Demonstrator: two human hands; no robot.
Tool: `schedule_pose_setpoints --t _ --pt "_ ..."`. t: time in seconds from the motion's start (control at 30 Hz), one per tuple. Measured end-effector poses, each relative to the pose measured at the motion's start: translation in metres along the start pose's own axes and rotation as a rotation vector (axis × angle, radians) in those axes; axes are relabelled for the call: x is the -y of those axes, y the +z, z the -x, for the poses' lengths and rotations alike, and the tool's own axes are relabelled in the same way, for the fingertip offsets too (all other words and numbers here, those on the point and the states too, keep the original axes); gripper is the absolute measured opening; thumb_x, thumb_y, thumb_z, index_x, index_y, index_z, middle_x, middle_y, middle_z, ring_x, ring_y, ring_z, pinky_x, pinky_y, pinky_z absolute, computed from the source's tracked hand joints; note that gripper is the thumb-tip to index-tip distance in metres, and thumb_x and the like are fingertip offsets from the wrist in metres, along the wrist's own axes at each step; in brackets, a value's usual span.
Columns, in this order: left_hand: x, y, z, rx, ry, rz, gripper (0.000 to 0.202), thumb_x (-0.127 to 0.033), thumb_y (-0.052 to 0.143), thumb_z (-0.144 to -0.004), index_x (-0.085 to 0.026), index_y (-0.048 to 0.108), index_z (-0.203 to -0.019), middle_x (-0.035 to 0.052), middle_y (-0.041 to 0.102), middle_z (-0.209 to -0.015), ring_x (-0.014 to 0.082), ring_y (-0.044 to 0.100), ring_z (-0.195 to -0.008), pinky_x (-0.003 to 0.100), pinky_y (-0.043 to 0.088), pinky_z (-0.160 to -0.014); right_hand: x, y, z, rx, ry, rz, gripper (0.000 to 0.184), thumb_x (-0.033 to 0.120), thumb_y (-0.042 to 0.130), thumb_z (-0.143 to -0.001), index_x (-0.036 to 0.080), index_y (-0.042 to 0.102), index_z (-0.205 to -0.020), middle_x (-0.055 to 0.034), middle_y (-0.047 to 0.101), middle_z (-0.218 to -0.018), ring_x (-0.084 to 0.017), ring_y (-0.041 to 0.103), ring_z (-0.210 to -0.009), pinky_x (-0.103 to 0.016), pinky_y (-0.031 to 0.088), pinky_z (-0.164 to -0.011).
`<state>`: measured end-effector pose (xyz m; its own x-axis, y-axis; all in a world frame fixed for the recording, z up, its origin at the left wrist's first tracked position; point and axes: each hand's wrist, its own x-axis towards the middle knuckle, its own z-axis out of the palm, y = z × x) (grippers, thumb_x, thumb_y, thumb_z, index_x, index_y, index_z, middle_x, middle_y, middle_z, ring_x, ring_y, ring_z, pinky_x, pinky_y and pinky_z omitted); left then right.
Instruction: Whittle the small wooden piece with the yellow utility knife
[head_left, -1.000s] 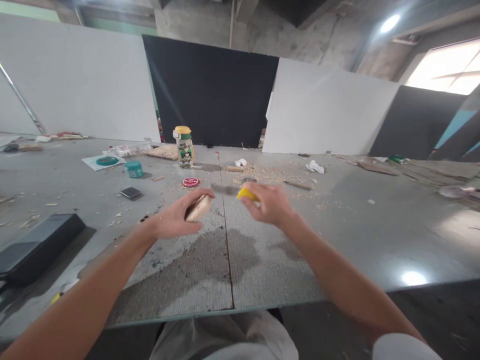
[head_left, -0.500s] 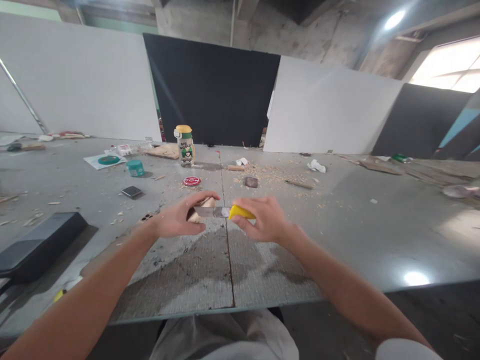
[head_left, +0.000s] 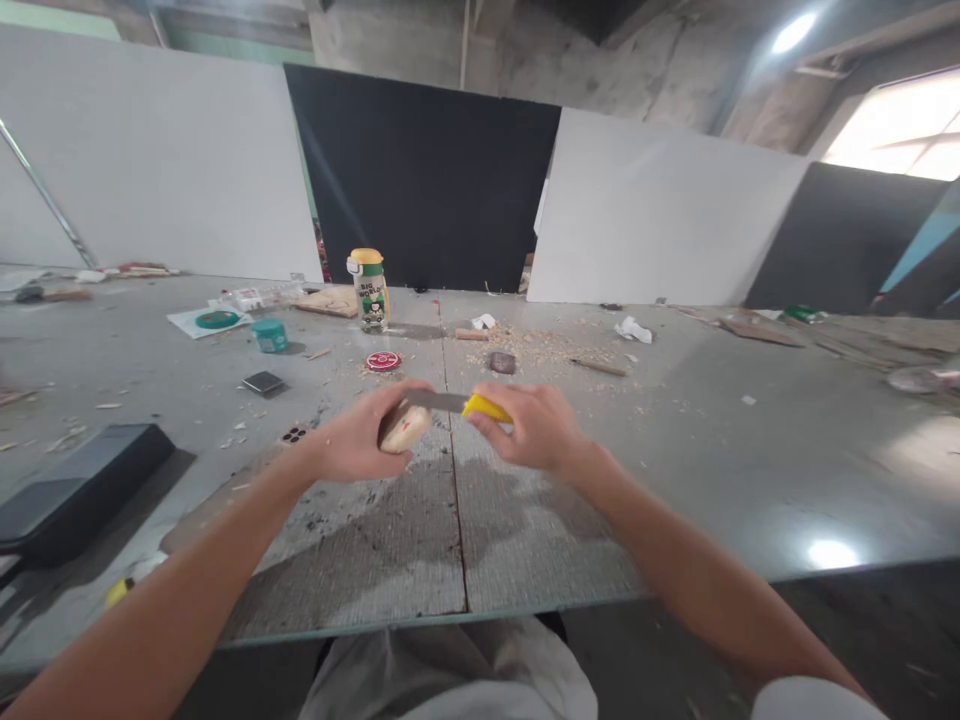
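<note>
My left hand [head_left: 352, 436] is curled around a pale, rounded block of wood [head_left: 406, 429] with a small red mark on its face. Across from it, my right hand [head_left: 538, 424] grips the yellow handle of a knife [head_left: 487, 407]. The grey blade [head_left: 448, 401] points left and lies along the far upper edge of the block, by the left fingertips; whether it touches the wood I cannot tell. Both hands are just above the table, near its middle seam. Beyond them sit a brown block [head_left: 502, 362] and a red round tin [head_left: 384, 361].
Wood chips lie scattered over the grey table [head_left: 720, 460]. A bottle with a yellow lid [head_left: 370, 292] stands at the back, near a teal jar [head_left: 270, 336]. A large dark case [head_left: 82, 490] is at left. A thin tool [head_left: 598, 368] lies at right.
The knife blade has shifted from between the hands to the block's far edge. The block has turned, so its face with the red mark shows.
</note>
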<state>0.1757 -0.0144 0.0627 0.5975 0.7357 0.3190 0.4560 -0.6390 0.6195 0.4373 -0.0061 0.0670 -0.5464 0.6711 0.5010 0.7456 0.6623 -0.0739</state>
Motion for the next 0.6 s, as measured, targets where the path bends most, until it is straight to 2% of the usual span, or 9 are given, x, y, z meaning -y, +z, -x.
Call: schedule_pose_setpoints --t 0.13,0.23,0.33,0.43,0.53,0.6 --pt "-0.005 -0.005 0.001 -0.009 -0.004 -0.046 0.065 -0.025 0.061 -0.070 -0.023 0.044 -0.133 0.0056 0.059 -0.101 0.0231 0.058 -0.091 0.036 0.050 -0.081 -0.027 -0.006 -0.004 -0.095 0.066 -0.115 0.034 0.047 0.043 -0.095 0.019 0.062 -0.098 -0.0022 0.066 -0.079 -0.013 0.052 -0.063 -0.028 0.032 -0.062" --pt "-0.005 -0.007 0.001 -0.055 -0.025 -0.079 0.067 -0.025 0.060 -0.071 -0.023 0.042 -0.136 0.0056 0.060 -0.100 0.0233 0.059 -0.091 0.038 0.050 -0.083 -0.024 -0.011 -0.002 -0.135 0.000 -0.218 0.034 0.046 0.041 -0.096 0.018 0.060 -0.095 -0.0012 0.063 -0.077 -0.011 0.049 -0.061 -0.027 0.033 -0.062" --pt "-0.002 -0.005 0.000 -0.076 -0.036 -0.132 0.070 -0.023 0.060 -0.070 -0.023 0.041 -0.138 0.0059 0.061 -0.103 0.0247 0.059 -0.094 0.039 0.049 -0.085 -0.005 -0.013 0.001 -0.042 -0.066 -0.183 0.033 0.047 0.043 -0.095 0.020 0.061 -0.094 0.0000 0.063 -0.074 -0.011 0.048 -0.060 -0.027 0.030 -0.060" --pt "0.000 -0.002 0.000 -0.108 -0.040 -0.197 0.073 -0.021 0.061 -0.069 -0.021 0.039 -0.138 0.0093 0.060 -0.115 0.0275 0.058 -0.104 0.041 0.048 -0.090 0.010 -0.012 0.003 0.066 -0.082 -0.116 0.034 0.048 0.044 -0.094 0.021 0.063 -0.098 -0.0008 0.065 -0.075 -0.013 0.051 -0.063 -0.028 0.028 -0.061" --pt "0.002 0.000 -0.001 -0.133 -0.033 -0.237 0.073 -0.021 0.060 -0.069 -0.020 0.038 -0.138 0.0117 0.056 -0.125 0.0287 0.056 -0.111 0.042 0.046 -0.095 0.014 -0.012 0.004 0.105 -0.078 -0.098 0.036 0.049 0.043 -0.094 0.021 0.064 -0.097 -0.0010 0.065 -0.073 -0.013 0.052 -0.062 -0.028 0.027 -0.060" --pt "0.002 0.001 -0.001 -0.131 -0.028 -0.243 0.073 -0.021 0.060 -0.068 -0.020 0.038 -0.138 0.0117 0.056 -0.125 0.0283 0.056 -0.110 0.042 0.046 -0.096 0.014 -0.011 0.004 0.116 -0.081 -0.097 0.036 0.049 0.042 -0.095 0.021 0.065 -0.096 -0.0010 0.064 -0.072 -0.013 0.052 -0.061 -0.028 0.027 -0.060"
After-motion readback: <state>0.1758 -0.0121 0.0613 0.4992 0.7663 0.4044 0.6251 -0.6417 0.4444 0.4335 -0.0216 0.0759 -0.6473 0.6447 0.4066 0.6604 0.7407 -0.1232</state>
